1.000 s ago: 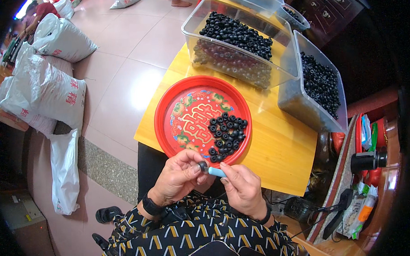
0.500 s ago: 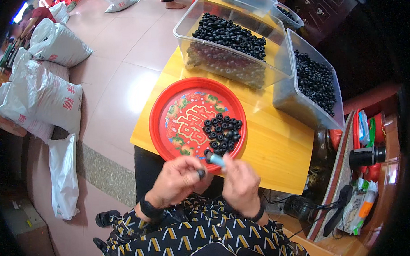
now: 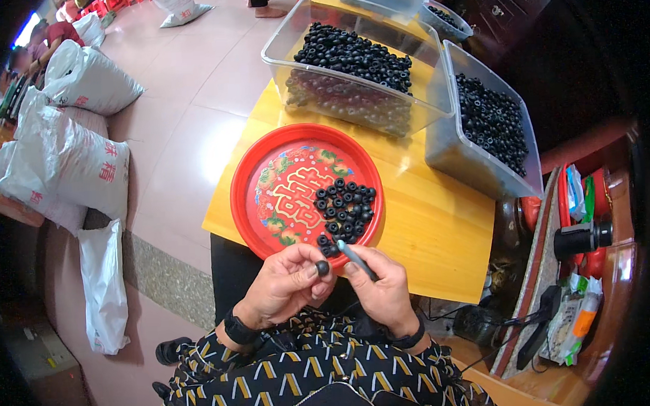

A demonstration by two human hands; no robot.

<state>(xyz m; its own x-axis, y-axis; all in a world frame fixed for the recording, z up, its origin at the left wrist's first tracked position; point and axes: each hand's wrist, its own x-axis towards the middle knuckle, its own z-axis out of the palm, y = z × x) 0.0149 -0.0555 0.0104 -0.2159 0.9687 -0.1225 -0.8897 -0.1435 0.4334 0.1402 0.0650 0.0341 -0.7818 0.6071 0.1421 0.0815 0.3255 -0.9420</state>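
My left hand (image 3: 288, 281) pinches a small black round piece (image 3: 322, 268) between thumb and fingertips, just off the near rim of a red round tray (image 3: 240, 199). Beside it, my right hand (image 3: 382, 290) grips a slim grey-blue tool like a pen or small knife (image 3: 356, 260), its pale end pointing up-left over the tray; the exact kind cannot be made out. Inside the tray's right half lies a cluster of black ring-like pieces with holes (image 3: 348, 209). Flowers and gold figures decorate the tray bottom.
The tray stands on a yellow wooden table (image 3: 426, 235). Behind it are a clear plastic bin (image 3: 379, 115) and another bin (image 3: 456, 152), both holding many black pieces. White sacks (image 3: 87, 168) sit on the floor at left. A shelf with a black cylinder (image 3: 582, 241) is at right.
My right hand has turned the tool so that its pale end points up-left, away from my left hand. The left hand keeps its pinch on the black piece. The view has shifted slightly.
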